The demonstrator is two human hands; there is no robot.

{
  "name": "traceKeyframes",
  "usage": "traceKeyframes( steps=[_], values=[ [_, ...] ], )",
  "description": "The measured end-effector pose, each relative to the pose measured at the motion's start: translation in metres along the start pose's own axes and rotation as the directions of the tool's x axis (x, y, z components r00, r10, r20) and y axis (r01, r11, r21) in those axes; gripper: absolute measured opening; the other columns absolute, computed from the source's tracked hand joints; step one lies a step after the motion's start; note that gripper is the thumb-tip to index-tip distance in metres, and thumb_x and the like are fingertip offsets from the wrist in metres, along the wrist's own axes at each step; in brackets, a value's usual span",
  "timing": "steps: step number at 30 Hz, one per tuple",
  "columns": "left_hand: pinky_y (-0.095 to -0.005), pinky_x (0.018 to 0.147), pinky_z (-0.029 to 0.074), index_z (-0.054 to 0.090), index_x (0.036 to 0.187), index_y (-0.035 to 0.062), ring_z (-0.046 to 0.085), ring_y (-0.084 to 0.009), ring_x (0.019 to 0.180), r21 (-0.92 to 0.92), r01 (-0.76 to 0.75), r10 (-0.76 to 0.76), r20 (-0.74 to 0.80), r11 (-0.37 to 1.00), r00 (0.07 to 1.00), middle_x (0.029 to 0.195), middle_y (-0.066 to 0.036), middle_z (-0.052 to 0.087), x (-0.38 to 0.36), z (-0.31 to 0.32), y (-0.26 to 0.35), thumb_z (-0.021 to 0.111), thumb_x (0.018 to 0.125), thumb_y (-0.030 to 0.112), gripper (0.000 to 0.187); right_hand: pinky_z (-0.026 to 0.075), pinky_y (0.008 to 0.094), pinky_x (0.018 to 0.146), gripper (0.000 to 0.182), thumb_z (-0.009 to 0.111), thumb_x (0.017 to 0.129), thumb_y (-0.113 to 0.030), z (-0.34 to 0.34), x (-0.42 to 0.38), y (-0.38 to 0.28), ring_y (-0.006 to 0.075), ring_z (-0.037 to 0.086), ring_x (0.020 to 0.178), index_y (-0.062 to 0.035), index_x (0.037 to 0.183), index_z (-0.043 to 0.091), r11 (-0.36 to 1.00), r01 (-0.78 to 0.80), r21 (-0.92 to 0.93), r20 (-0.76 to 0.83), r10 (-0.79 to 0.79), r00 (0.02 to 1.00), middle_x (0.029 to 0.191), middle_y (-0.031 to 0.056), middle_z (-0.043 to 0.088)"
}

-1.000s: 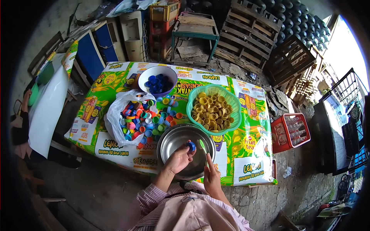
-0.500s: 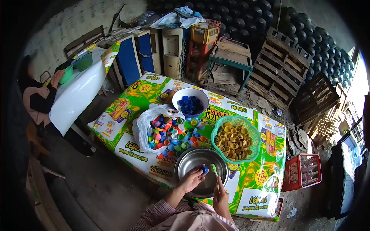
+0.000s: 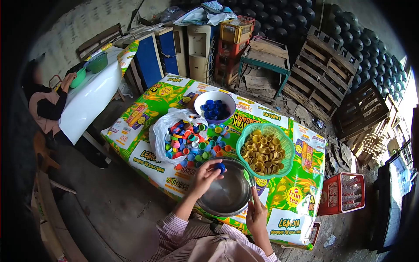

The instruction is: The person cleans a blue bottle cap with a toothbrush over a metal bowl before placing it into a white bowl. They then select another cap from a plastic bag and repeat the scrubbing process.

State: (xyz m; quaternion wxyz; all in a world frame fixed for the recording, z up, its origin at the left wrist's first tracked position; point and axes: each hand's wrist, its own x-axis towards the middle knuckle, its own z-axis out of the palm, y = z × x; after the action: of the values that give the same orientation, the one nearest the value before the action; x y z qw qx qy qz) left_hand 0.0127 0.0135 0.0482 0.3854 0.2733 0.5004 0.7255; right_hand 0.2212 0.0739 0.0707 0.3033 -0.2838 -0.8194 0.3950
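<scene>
Between the fingertips of my left hand (image 3: 207,178) is a dark blue bottle cap (image 3: 220,168), held above the left rim of a steel bowl (image 3: 224,194). My right hand (image 3: 256,214) grips a green toothbrush (image 3: 247,177), its head pointing up over the bowl's right side. Past the bowl, a white plastic bag (image 3: 159,139) lies open with mixed coloured caps (image 3: 192,142) spilling out. Blue caps (image 3: 214,109) fill part of a white and purple bowl (image 3: 201,99) behind it. A green basket (image 3: 288,150) holds many yellow caps (image 3: 263,150).
A patterned plastic sheet (image 3: 292,190) covers the table. Right of it stands a red crate (image 3: 331,196) of bottles. Wooden pallets (image 3: 321,72), a small table (image 3: 266,50) and stacked crates (image 3: 229,50) stand behind. At left, a seated person (image 3: 43,102) touches a green bowl (image 3: 78,78) on another table.
My left hand has moved up and left with the blue cap, away from the toothbrush. My right hand has shifted slightly right, still holding the toothbrush.
</scene>
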Motion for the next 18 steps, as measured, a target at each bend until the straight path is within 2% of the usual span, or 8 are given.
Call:
traceKeyframes(
  steps=[1, 2, 4, 10, 13, 14, 16, 18],
  values=[
    [-0.0339, 0.077, 0.05, 0.052, 0.113, 0.0049, 0.06, -0.0249, 0.094, 0.582, -0.113, 0.076, 0.088, 0.806, 0.993, 0.103, -0.01, 0.058, -0.005, -0.002, -0.023, 0.051, 0.086, 0.006, 0.026, 0.048, 0.0388, 0.055, 0.052, 0.048, 0.086, -0.004, 0.008, -0.003, 0.012, 0.0338, 0.06, 0.058, -0.015, 0.135, 0.037, 0.969, -0.063, -0.24, 0.116, 0.093, 0.989, 0.076, 0.0215, 0.06],
    [-0.0367, 0.074, 0.05, 0.053, 0.109, 0.006, 0.06, -0.0285, 0.09, 0.928, -0.221, 0.078, 0.207, 0.299, 0.975, 0.1, -0.011, 0.058, -0.012, -0.004, -0.042, 0.051, 0.085, 0.006, 0.024, 0.048, 0.0424, 0.052, 0.051, 0.048, 0.087, -0.009, 0.016, -0.007, 0.024, 0.0338, 0.059, 0.055, -0.0183, 0.135, 0.037, 0.878, -0.086, -0.471, 0.206, 0.204, 0.957, 0.072, 0.0188, 0.059],
    [-0.0415, 0.071, 0.048, 0.055, 0.103, 0.0076, 0.058, -0.0336, 0.085, 0.873, -0.225, 0.093, 0.205, 0.433, 0.974, 0.097, -0.012, 0.057, -0.023, 0.013, -0.049, 0.053, 0.081, 0.006, 0.022, 0.044, 0.0462, 0.045, 0.05, 0.048, 0.088, -0.016, 0.019, -0.015, 0.038, 0.0337, 0.057, 0.051, -0.0234, 0.136, 0.036, 0.831, -0.037, -0.556, 0.284, 0.231, 0.931, 0.066, 0.0148, 0.056],
    [-0.0363, 0.071, 0.049, 0.056, 0.107, 0.0077, 0.059, -0.0312, 0.087, 0.83, -0.273, 0.141, 0.234, 0.487, 0.962, 0.1, -0.012, 0.06, -0.028, 0.026, 0.013, 0.056, 0.082, 0.01, 0.025, 0.043, 0.0438, 0.051, 0.048, 0.05, 0.086, -0.008, -0.006, -0.012, -0.013, 0.0346, 0.056, 0.056, -0.0195, 0.132, 0.042, 0.898, -0.153, -0.413, 0.094, 0.21, 0.973, 0.07, 0.0175, 0.056],
    [-0.0367, 0.071, 0.048, 0.054, 0.107, 0.0046, 0.059, -0.032, 0.087, 0.653, -0.246, 0.14, 0.211, 0.716, 0.967, 0.098, -0.014, 0.06, -0.025, 0.02, 0.012, 0.055, 0.083, 0.009, 0.024, 0.043, 0.0416, 0.047, 0.05, 0.051, 0.085, -0.006, 0.01, -0.012, 0.006, 0.0316, 0.055, 0.052, -0.0188, 0.133, 0.042, 0.93, -0.111, -0.351, 0.03, 0.13, 0.991, 0.068, 0.015, 0.056],
    [-0.037, 0.072, 0.048, 0.054, 0.104, 0.0038, 0.059, -0.0317, 0.087, 0.805, -0.302, 0.172, 0.249, 0.51, 0.953, 0.096, -0.014, 0.06, -0.022, 0.009, -0.019, 0.055, 0.082, 0.009, 0.022, 0.043, 0.0405, 0.045, 0.051, 0.051, 0.085, -0.008, 0.016, -0.014, 0.019, 0.03, 0.055, 0.049, -0.0194, 0.133, 0.041, 0.938, -0.076, -0.338, 0.001, 0.082, 0.997, 0.066, 0.013, 0.055],
    [-0.0379, 0.074, 0.047, 0.054, 0.102, 0.004, 0.059, -0.032, 0.088, 0.914, -0.259, -0.157, 0.319, 0.311, 0.935, 0.095, -0.013, 0.06, -0.029, -0.009, -0.042, 0.055, 0.082, 0.009, 0.021, 0.042, 0.0411, 0.045, 0.05, 0.051, 0.085, -0.008, 0.019, -0.02, 0.025, 0.0307, 0.056, 0.05, -0.0186, 0.133, 0.041, 0.821, -0.124, -0.557, 0.124, 0.23, 0.965, 0.067, 0.0136, 0.056],
    [-0.0387, 0.074, 0.047, 0.055, 0.102, 0.0043, 0.058, -0.0322, 0.088, 0.83, -0.26, -0.02, 0.31, 0.493, 0.951, 0.096, -0.013, 0.06, -0.027, -0.001, -0.038, 0.055, 0.081, 0.009, 0.021, 0.043, 0.042, 0.046, 0.05, 0.051, 0.085, -0.008, 0.022, -0.026, 0.023, 0.0322, 0.056, 0.052, -0.0181, 0.133, 0.041, 0.897, -0.136, -0.42, 0.043, 0.17, 0.985, 0.069, 0.0141, 0.058]
  ],
)
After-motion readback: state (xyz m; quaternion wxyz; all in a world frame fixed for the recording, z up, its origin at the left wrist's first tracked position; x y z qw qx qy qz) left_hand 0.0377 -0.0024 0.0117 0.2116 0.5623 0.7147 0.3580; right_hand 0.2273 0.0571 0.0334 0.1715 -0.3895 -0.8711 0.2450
